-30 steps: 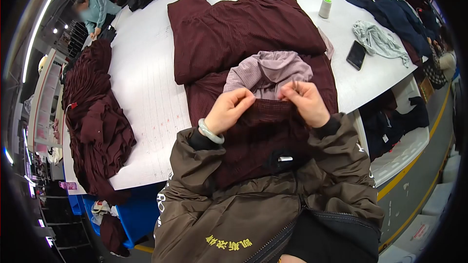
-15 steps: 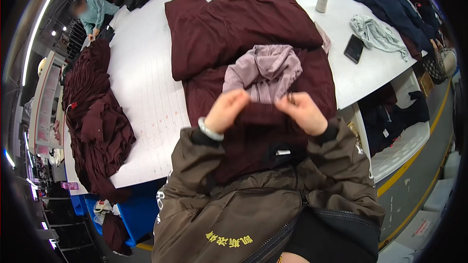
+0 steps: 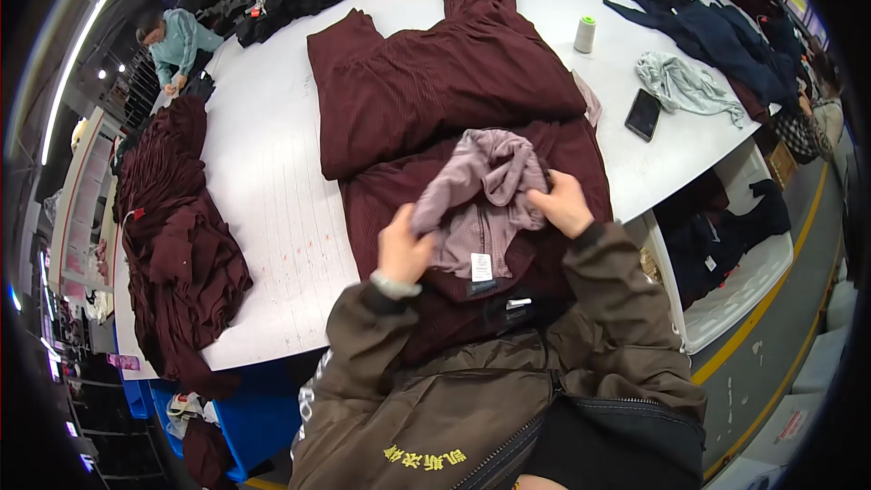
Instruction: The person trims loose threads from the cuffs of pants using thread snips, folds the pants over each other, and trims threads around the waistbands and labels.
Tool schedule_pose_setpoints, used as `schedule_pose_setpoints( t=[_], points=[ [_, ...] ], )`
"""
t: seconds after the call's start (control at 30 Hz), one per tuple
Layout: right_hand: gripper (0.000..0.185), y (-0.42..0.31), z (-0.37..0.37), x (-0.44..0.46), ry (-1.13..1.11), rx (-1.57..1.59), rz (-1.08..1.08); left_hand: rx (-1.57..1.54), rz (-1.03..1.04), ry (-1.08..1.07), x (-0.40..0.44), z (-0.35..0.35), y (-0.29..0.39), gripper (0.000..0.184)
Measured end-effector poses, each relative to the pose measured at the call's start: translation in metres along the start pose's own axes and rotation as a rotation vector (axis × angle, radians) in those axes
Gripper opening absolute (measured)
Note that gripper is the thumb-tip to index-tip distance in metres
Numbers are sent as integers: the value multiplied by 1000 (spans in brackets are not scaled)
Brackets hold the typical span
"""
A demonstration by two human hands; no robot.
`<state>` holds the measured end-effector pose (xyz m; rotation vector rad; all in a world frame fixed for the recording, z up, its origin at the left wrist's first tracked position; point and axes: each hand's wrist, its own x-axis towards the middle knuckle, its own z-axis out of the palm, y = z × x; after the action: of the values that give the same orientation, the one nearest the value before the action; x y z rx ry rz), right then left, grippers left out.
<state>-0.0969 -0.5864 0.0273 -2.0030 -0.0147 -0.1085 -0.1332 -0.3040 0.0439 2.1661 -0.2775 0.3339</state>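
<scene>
A maroon ribbed garment (image 3: 463,73) lies on the white table in front of me. At its near part, mauve inside fabric (image 3: 463,186) is folded out, with a white label (image 3: 481,266) showing at the edge. My left hand (image 3: 404,245) is closed on the left side of this mauve fabric, its fingers a little blurred. On the other side, my right hand (image 3: 564,204) pinches the fabric's right edge. A second dark label (image 3: 515,310) with a white tag lies close to my jacket, on more maroon fabric.
A maroon garment pile (image 3: 181,245) lines the table's left edge. Rightward are a thread cone (image 3: 585,34), a phone (image 3: 642,115), a pale green cloth (image 3: 685,86) and navy garments (image 3: 708,32). A white bin (image 3: 726,299) stands lower right; a co-worker (image 3: 181,41) is far left.
My hands have moved apart, opening out the mauve inside fabric between them. The white label has come into sight, and the right hand is slightly higher than the left.
</scene>
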Motion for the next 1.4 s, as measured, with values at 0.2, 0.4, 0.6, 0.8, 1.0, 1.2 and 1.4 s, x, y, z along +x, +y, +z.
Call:
schedule_pose_setpoints(
  t=[0.2,0.4,0.6,0.8,1.0,1.2,1.4],
  points=[
    [27,-8,-66,-122,-87,6,91,-453,-358,23,-99,-104,-3,41],
    [26,5,-65,-134,-38,450,146,-1074,-639,13,-107,-102,3,45],
    [21,4,-60,-104,-121,-109,-295,-684,-581,-309,-83,-98,3,45],
    [15,-50,-83,-133,519,-352,-387,156,-83,413,-111,-125,57,40],
    [14,7,-81,-152,-354,-304,-118,174,-411,-830,-98,-145,21,7],
    [11,-47,-56,-83,11,-57,-214,238,470,-91,-4,-64,39,31],
    [33,8,37,-3,166,-309,-526,-423,39,-1348,38,-27,14,28]
  ],
)
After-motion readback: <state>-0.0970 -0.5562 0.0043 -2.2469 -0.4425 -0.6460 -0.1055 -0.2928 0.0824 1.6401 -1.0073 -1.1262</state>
